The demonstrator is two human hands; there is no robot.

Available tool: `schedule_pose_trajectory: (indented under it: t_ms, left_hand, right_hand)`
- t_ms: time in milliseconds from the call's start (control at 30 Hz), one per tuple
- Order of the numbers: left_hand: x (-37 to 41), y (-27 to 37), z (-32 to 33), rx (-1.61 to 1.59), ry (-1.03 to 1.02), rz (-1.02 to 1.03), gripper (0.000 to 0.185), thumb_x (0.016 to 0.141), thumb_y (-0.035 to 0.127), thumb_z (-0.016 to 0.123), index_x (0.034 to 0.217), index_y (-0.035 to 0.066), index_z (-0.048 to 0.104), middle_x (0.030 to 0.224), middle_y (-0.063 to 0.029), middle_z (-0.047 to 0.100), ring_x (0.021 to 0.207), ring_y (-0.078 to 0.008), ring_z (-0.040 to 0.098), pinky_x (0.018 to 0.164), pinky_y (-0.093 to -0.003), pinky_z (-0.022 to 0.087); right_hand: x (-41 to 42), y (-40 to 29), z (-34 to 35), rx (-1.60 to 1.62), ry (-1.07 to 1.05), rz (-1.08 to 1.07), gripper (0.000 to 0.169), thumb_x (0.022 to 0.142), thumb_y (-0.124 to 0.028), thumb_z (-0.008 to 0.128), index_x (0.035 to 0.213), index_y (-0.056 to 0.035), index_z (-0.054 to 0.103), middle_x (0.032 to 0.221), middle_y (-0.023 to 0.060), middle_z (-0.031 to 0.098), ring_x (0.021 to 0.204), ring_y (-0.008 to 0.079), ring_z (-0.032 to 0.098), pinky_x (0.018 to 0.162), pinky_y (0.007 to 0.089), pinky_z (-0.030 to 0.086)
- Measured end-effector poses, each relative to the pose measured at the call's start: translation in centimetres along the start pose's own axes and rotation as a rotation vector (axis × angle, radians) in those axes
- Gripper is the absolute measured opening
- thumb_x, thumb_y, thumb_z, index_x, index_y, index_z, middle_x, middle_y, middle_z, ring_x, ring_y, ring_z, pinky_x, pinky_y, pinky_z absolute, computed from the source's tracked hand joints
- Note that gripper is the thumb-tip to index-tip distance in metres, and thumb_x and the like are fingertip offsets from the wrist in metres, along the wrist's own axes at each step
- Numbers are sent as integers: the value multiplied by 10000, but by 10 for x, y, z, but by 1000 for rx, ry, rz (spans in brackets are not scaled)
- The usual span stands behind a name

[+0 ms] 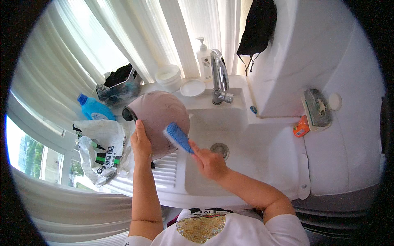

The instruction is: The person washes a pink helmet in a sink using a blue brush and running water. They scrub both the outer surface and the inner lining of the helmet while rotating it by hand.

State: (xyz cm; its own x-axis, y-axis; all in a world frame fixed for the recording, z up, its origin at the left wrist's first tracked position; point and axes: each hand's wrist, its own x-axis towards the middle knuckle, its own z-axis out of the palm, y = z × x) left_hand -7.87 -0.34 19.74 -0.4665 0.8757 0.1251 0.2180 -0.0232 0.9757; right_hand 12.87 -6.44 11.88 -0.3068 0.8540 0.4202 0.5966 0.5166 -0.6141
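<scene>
A dull pink, rounded shell with a dark edge piece, seemingly a helmet [160,112], is held up over the left side of the white sink [271,153]. My left hand [141,141] grips its left rim, the thumb lying on the outer surface. In my right hand [212,161] is the handle of a scrubbing brush [178,136] with blue bristles. The brush head overlaps the shell's lower right side, bristles toward it; exact contact is hard to tell. The shell's inside and most of my left fingers are hidden.
Behind the basin stand a chrome faucet [219,77], a pump bottle [204,61], a white tub [168,77] and its lid [193,88]. On the left are a blue bottle [97,107] and a plastic bag [101,147]. An orange packet [301,126] lies right.
</scene>
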Motion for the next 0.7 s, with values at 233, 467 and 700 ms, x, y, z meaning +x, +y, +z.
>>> schedule_pose_trajectory:
  t_ms: [233,467,700]
  left_hand:
    - [-17,31,-19,-316,103,-177,614,932,472,395,1100,-102,535,1032,-169,567,921,-210,533,818,-312,425]
    - [-16,21,-24,-156,-76,-100,581,947,443,380,946,-95,599,834,-111,593,763,-161,524,688,-294,429]
    - [-32,6,-5,126,-115,67,620,943,469,362,779,-89,579,656,-54,517,637,-135,446,568,-294,366]
  right_hand:
    - [31,-7,3,19,192,-159,530,856,-144,556,1356,-131,382,770,166,633,584,283,615,510,391,489]
    - [47,0,-29,-120,141,-28,513,875,-172,540,1359,-129,378,705,166,620,529,251,612,464,364,486]
    - [44,-10,-65,-221,44,-68,513,864,-189,558,1347,-135,395,659,133,607,502,246,599,448,363,489]
